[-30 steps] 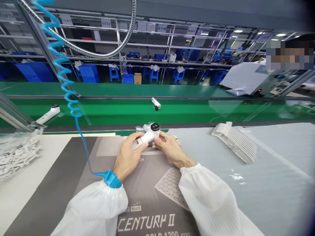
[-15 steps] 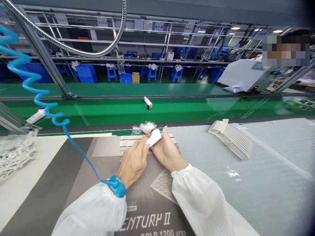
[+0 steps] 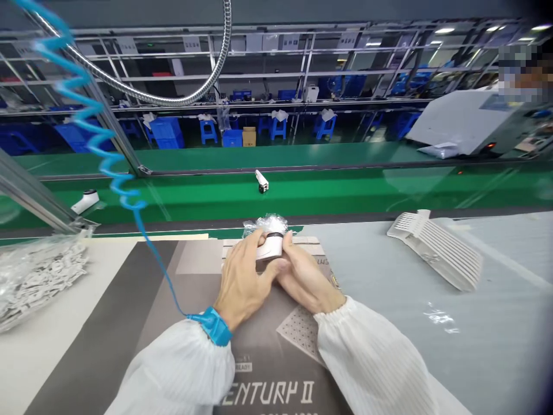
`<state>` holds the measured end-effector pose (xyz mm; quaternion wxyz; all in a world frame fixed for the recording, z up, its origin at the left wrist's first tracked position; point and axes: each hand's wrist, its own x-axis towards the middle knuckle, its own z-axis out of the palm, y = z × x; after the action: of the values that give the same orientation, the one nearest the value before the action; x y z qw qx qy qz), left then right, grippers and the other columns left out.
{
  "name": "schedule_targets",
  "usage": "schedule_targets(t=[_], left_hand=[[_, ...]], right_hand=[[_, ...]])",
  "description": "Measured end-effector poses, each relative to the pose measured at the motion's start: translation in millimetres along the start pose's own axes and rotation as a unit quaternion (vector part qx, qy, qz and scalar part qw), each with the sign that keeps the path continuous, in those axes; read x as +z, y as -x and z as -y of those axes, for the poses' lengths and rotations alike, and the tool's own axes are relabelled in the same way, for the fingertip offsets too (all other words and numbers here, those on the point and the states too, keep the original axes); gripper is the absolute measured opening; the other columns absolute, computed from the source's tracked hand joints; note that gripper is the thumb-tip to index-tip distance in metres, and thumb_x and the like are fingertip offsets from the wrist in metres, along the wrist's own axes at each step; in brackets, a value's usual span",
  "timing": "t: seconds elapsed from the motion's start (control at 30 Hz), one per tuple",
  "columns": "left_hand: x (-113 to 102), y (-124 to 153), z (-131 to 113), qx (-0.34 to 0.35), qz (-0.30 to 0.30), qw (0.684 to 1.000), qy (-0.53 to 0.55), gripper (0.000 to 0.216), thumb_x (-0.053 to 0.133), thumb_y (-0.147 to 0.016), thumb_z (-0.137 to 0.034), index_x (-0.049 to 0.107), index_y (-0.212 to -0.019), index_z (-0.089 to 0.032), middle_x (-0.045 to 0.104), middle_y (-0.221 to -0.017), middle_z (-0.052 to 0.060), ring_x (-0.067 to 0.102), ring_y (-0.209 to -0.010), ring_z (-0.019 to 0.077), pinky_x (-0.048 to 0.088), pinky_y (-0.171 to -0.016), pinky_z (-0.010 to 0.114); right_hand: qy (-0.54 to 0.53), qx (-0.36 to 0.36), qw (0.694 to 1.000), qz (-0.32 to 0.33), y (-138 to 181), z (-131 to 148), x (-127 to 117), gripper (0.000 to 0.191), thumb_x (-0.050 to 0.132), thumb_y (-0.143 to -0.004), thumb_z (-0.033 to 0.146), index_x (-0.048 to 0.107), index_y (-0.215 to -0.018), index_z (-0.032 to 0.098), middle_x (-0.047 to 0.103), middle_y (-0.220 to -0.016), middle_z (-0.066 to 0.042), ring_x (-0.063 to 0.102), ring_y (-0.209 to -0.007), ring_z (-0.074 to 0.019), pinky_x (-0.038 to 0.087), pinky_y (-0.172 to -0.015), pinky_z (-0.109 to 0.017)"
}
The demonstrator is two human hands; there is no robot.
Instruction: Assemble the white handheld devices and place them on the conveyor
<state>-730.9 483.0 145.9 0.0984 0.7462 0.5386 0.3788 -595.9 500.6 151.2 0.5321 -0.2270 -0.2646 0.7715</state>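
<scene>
A small white plastic device with a black rim on its top end sits between my two hands above a dark printed cardboard sheet. My left hand, with a blue wrist strap, grips the device from the left, its thumb across the near side. My right hand closes on the right side with its thumb near the black rim. Its lower fingers are partly hidden behind the left thumb. Just beyond the fingertips lies crumpled clear plastic film.
Similar white devices lie on the green conveyor belt, one straight ahead and one at left. A bag of small white parts rests at left. A white slatted tray is at right. A coiled blue cord hangs at left.
Both hands have closed further around the white device, which has turned from slanting to more level. My right palm, open upward before, is now turned inward. The view has shifted slightly left.
</scene>
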Motion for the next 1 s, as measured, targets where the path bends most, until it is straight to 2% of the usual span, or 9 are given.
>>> schedule_targets(t=[0.23, 0.37, 0.5, 0.57, 0.63, 0.73, 0.83, 0.9, 1.0], left_hand=[[5.3, 1.7, -12.4, 0.027, -0.038, 0.999, 0.015, 0.041, 0.043, -0.101, -0.042, 0.055, -0.132, -0.019, 0.063, -0.133, 0.013, 0.06, -0.122, 0.0277, 0.048, -0.102, 0.041], [-8.8, -1.3, -3.0, -0.002, 0.052, 0.998, 0.04, 0.044, 0.05, -0.098, -0.045, 0.052, -0.137, -0.026, 0.065, -0.132, 0.008, 0.063, -0.117, 0.0273, 0.049, -0.098, 0.04], [-37.0, -11.8, 32.6, -0.137, 0.153, 0.978, 0.046, 0.041, 0.064, -0.086, -0.052, 0.066, -0.117, -0.026, 0.075, -0.103, 0.006, 0.071, -0.089, 0.025, 0.053, -0.075, 0.034], [-52.5, -27.9, 56.8, -0.227, 0.133, 0.964, 0.028, 0.035, 0.061, -0.088, -0.05, 0.067, -0.107, -0.022, 0.075, -0.088, 0.005, 0.07, -0.072, 0.0204, 0.051, -0.065, 0.029], [-66.5, -53.0, 81.5, -0.283, 0.085, 0.955, -0.016, 0.032, 0.054, -0.094, -0.042, 0.063, -0.115, -0.02, 0.075, -0.086, 0.005, 0.068, -0.066, 0.017, 0.051, -0.065, 0.027], [-80.4, -97.4, 112.8, -0.314, 0.042, 0.944, -0.087, 0.034, 0.048, -0.096, -0.029, 0.055, -0.127, -0.016, 0.074, -0.096, 0.01, 0.071, -0.083, 0.0195, 0.052, -0.077, 0.029], [-80.9, -133.2, 130.8, -0.334, 0.032, 0.927, -0.169, 0.029, 0.059, -0.086, -0.019, 0.061, -0.114, -0.01, 0.07, -0.111, 0.022, 0.065, -0.11, 0.0335, 0.047, -0.095, 0.044], [-72.3, -151.8, 135.2, -0.32, 0.028, 0.922, -0.214, 0.032, 0.062, -0.082, -0.016, 0.062, -0.113, -0.008, 0.062, -0.124, 0.028, 0.054, -0.126, 0.0414, 0.04, -0.103, 0.054], [-44.7, -180.9, 132.0, -0.262, 0.044, 0.933, -0.241, 0.04, 0.063, -0.083, -0.021, 0.059, -0.122, -0.011, 0.052, -0.138, 0.027, 0.041, -0.137, 0.0405, 0.032, -0.111, 0.052]], right_hand=[[0.064, -0.034, 0.997, -0.019, -1.6, -15.5, 2.2, 0.032, 0.068, -0.087, 0.05, 0.068, -0.094, 0.02, 0.07, -0.097, -0.007, 0.063, -0.108, -0.024, 0.053, -0.098, -0.039], [0.137, -0.031, 0.989, -0.049, -2.5, -12.3, -2.2, 0.046, 0.068, -0.082, 0.063, 0.069, -0.098, 0.019, 0.071, -0.101, -0.01, 0.065, -0.103, -0.0266, 0.055, -0.091, -0.041], [0.308, -0.102, 0.931, -0.166, -7.9, -5.0, -19.2, 0.057, 0.068, -0.076, 0.07, 0.07, -0.104, 0.02, 0.07, -0.114, -0.01, 0.064, -0.096, -0.0242, 0.054, -0.087, -0.039], [0.357, -0.124, 0.903, -0.206, -12.6, -2.6, -28.0, 0.059, 0.07, -0.074, 0.072, 0.07, -0.106, 0.021, 0.069, -0.119, -0.01, 0.064, -0.09, -0.023, 0.054, -0.082, -0.038], [0.368, -0.121, 0.897, -0.211, -16.2, -1.8, -33.5, 0.06, 0.07, -0.073, 0.071, 0.069, -0.107, 0.022, 0.069, -0.119, -0.01, 0.064, -0.086, -0.0225, 0.054, -0.076, -0.037], [0.38, -0.118, 0.894, -0.207, -18.8, -3.8, -36.8, 0.06, 0.07, -0.073, 0.07, 0.069, -0.109, 0.023, 0.071, -0.111, -0.01, 0.064, -0.083, -0.0228, 0.053, -0.073, -0.037], [0.406, -0.124, 0.883, -0.198, -20.2, -7.2, -39.6, 0.058, 0.067, -0.075, 0.07, 0.069, -0.108, 0.022, 0.071, -0.091, -0.008, 0.063, -0.079, -0.0242, 0.05, -0.072, -0.038], [0.417, -0.131, 0.879, -0.191, -20.2, -8.6, -41.4, 0.055, 0.065, -0.078, 0.069, 0.068, -0.108, 0.023, 0.069, -0.084, -0.007, 0.062, -0.077, -0.0245, 0.049, -0.072, -0.038], [0.434, -0.135, 0.868, -0.202, -17.2, -8.2, -40.9, 0.051, 0.059, -0.085, 0.066, 0.066, -0.113, 0.025, 0.067, -0.079, -0.005, 0.061, -0.075, -0.0246, 0.048, -0.073, -0.039]])
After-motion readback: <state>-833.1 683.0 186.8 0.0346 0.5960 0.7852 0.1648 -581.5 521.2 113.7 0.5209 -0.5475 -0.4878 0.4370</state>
